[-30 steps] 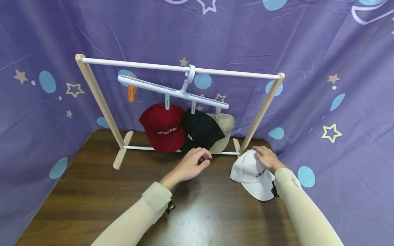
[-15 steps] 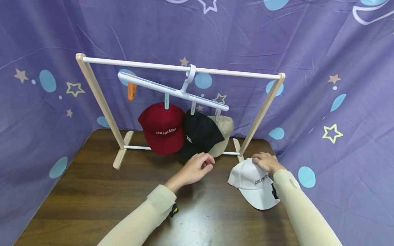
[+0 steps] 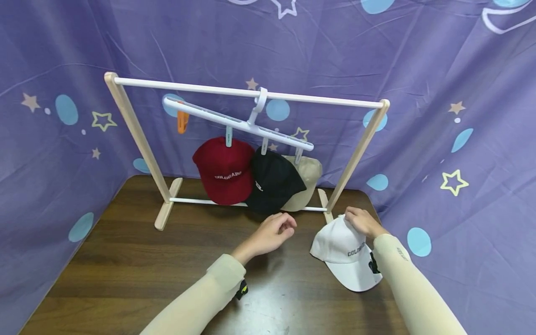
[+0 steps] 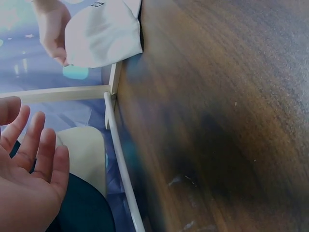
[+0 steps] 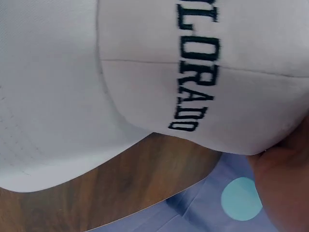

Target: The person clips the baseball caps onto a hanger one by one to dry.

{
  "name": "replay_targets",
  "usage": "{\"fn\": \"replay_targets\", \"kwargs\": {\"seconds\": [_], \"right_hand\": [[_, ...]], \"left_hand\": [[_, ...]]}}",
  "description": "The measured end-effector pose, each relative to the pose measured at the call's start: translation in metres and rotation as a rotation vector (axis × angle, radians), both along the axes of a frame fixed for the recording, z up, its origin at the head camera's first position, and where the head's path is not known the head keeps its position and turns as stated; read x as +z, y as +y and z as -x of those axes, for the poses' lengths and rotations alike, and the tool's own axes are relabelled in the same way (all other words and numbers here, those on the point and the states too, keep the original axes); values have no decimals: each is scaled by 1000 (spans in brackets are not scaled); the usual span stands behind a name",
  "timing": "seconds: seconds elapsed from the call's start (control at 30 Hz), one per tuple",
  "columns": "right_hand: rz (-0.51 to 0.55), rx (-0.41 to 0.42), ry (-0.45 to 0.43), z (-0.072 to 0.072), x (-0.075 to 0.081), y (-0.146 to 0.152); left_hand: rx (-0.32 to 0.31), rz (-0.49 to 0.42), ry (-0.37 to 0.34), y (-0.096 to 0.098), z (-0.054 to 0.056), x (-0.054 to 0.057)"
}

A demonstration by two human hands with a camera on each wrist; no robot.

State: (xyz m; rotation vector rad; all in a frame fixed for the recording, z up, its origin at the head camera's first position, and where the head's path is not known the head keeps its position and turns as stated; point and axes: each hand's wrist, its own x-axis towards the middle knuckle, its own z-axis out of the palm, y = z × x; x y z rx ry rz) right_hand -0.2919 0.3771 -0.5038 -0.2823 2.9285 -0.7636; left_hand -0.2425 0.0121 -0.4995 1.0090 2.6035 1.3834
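Note:
At the table's right side my right hand (image 3: 365, 222) pinches the crown of a white baseball cap (image 3: 337, 239), its brim facing the front. The dark COLORADO lettering on that cap (image 5: 145, 43) fills much of the right wrist view. My left hand (image 3: 270, 232) is held over the table, just in front of the hanging caps, fingers loosely bent and holding nothing. Clips on a white hanger (image 3: 209, 114) hold a red cap (image 3: 224, 163), a black cap (image 3: 272, 179) and a beige cap (image 3: 311, 172). An orange clip (image 3: 182, 122) hangs at the hanger's left end with no cap.
The hanger hooks over the top bar (image 3: 184, 87) of a wooden rack (image 3: 136, 139), and tilts down to the right. The rack stands at the back of a brown wooden table (image 3: 138, 270). A purple curtain (image 3: 209, 42) with stars surrounds the table.
My right hand and the white cap have moved slightly toward the front of the table. My left hand has drifted right and a little nearer. The hanging caps sway slightly.

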Motion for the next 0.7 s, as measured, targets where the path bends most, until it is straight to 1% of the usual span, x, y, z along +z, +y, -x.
{"fn": "replay_targets", "kwargs": {"seconds": [0.13, 0.3, 0.53, 0.7], "right_hand": [[33, 13, 20, -1, 6, -8], [67, 61, 53, -3, 13, -19], [114, 129, 57, -9, 18, -34], [149, 179, 63, -14, 23, -45]], "left_hand": [[6, -6, -4, 0, 1, -4], [5, -19, -24, 1, 2, -6], [9, -28, -77, 7, 2, -10], [0, -40, -115, 12, -1, -11]]}}
